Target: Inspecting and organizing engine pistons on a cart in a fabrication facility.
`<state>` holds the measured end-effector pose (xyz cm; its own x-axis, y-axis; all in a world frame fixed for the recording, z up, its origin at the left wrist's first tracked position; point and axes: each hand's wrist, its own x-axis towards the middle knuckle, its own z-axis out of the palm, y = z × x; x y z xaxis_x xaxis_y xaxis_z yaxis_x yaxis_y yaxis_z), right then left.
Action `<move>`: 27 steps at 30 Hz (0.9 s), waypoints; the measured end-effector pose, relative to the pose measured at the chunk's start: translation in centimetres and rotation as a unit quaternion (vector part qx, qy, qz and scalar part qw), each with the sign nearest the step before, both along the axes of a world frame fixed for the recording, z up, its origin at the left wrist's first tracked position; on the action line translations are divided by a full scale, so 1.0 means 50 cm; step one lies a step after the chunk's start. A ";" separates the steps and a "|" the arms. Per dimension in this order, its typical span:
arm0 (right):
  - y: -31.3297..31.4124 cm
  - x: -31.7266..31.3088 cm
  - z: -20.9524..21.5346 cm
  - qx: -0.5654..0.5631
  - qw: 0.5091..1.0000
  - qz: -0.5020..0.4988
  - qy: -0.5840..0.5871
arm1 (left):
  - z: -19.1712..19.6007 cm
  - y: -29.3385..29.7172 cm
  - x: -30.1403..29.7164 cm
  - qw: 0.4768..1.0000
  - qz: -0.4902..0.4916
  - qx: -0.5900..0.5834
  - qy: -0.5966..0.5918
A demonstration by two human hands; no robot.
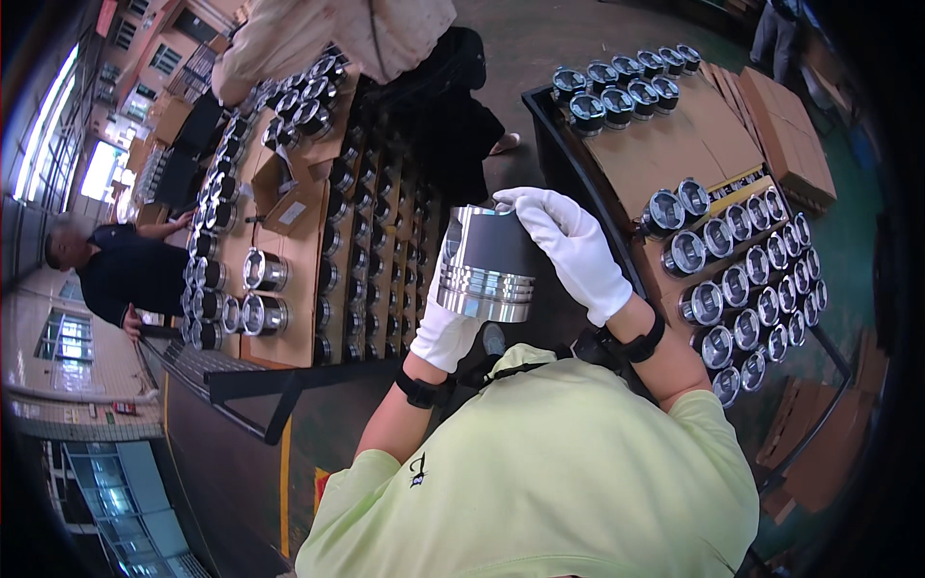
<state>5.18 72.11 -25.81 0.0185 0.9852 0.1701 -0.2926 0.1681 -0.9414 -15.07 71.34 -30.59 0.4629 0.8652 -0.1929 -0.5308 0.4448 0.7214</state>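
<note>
A silver engine piston (487,255) with a dark coated side is up in front of my chest, its ringed end tilted down toward me. My left hand (443,335), in a white glove, grips it from the left and behind; the piston hides most of those fingers. My right hand (568,241), gloved in white too, has its bent fingers closed on the upper right edge of the piston.
On the right, a cart (674,154) with cardboard sheets carries rows of pistons. Another piston-loaded cart (303,313) stands left, with an open small carton (287,197). One person (337,39) leans over it; another person (130,265) stands farther left.
</note>
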 end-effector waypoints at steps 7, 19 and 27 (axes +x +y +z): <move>-0.010 -0.017 0.016 -0.091 0.994 -0.012 0.062 | 0.056 0.063 0.005 0.978 0.038 0.156 0.137; 0.118 -0.078 -0.061 -0.125 0.875 0.108 0.455 | 0.061 0.156 -0.021 0.950 0.049 0.232 0.205; 0.101 -0.043 -0.026 -0.018 0.988 -0.009 0.151 | 0.026 0.140 -0.031 0.897 -0.213 -0.311 -0.230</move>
<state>3.05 77.18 -27.09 0.0810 0.9896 0.1192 -0.5585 0.1442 -0.8169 -16.60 78.34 -29.27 0.8804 0.3817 -0.2813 -0.3945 0.9188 0.0119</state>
